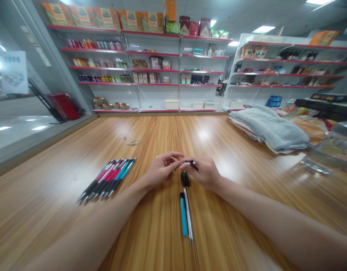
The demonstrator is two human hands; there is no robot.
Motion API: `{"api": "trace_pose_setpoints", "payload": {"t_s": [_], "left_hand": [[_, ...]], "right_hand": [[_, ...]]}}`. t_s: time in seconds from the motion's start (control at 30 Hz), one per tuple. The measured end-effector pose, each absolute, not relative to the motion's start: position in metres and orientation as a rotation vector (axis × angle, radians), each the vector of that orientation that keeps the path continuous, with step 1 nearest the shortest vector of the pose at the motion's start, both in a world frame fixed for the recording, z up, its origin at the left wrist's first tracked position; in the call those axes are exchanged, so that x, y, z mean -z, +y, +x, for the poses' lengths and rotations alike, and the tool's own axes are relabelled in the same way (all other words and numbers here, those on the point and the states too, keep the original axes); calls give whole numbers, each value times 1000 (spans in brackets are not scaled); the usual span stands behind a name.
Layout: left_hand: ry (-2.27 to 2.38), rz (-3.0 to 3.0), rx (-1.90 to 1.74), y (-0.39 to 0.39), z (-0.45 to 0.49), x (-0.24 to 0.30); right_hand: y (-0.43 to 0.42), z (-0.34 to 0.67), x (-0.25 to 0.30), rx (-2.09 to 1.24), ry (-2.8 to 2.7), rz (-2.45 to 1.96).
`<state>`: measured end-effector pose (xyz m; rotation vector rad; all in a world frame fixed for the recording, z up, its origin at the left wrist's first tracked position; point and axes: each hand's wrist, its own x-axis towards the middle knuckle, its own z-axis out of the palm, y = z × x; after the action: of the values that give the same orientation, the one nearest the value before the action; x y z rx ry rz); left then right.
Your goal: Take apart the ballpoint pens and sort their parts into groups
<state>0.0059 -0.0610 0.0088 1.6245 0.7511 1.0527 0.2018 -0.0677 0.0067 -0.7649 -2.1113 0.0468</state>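
Note:
My left hand [162, 168] and my right hand [205, 172] meet over the middle of the wooden table [63, 210]. Between their pinched fingertips they hold a small black-and-white pen part [189, 163]. Just below the hands lie loose pen pieces: a teal barrel [184, 214], a thin white refill [188, 214] and two short black pieces [185, 178]. To the left of my left hand lies a row of several assembled pens [108, 180], red and teal with black tips.
A small ring and a bent wire [133, 142] lie farther back on the table. Folded striped cloths [271, 128] are stacked at the right, with a clear plastic container [330, 148] beyond. Store shelves [156, 71] with goods line the back wall.

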Motion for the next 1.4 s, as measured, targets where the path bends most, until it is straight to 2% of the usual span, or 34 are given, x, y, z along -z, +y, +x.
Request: {"api": "trace_pose_setpoints", "payload": {"t_s": [0.17, 0.47, 0.53, 0.63, 0.73, 0.8, 1.2, 1.4], "left_hand": [[643, 1652, -1126, -70, 10, -18], [761, 1639, -1081, -72, 16, -55], [867, 1702, -958, -70, 8, -67], [1086, 1804, -554, -71, -7, -77], [1258, 1877, -163, -80, -14, -73], [1374, 1912, -55, -87, -13, -65], [1308, 1596, 77, -101, -1, -62], [1266, 1639, 123, -101, 2, -56]], "right_hand": [[-73, 197, -4, 8, -2146, -840], [-72, 204, -6, -296, -2047, -888], [-70, 206, -5, -374, -1937, -972], [-65, 207, -3, -419, -1822, -1071], [-62, 207, -2, -415, -1825, -1080], [-62, 206, -2, -403, -1854, -1062], [-62, 207, -1, -384, -1867, -1073], [-63, 206, -3, -384, -1888, -1065]]}}
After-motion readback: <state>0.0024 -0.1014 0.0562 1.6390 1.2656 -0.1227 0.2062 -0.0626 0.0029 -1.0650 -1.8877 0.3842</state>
